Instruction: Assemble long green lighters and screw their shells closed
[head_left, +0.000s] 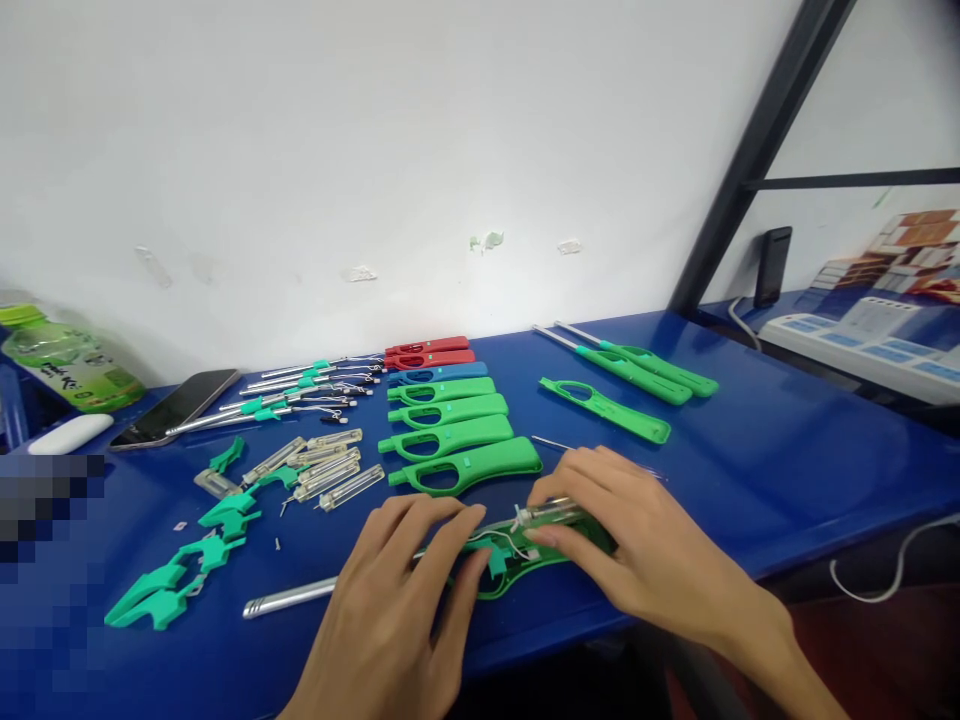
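A green utility-lighter shell half (517,572), inner side up, lies at the table's front edge with white wires and a teal trigger (496,562) in it. From its left end a silver metal tube (289,598) sticks out. My left hand (394,600) is closed round the tube end of this shell, its thumb and forefinger by the trigger. Between the thumb and fingers of my right hand (637,540) is a clear fuel tank (551,513), held over the shell's handle part. That hand hides the handle's far end.
Green, blue and red shells (450,435) line up behind my hands. To the left lie clear tanks (349,485), teal triggers (161,590), wired metal tubes (292,395), a phone (180,405) and a bottle (67,360). Back right are long green lighters (645,372) and a shell half (607,410).
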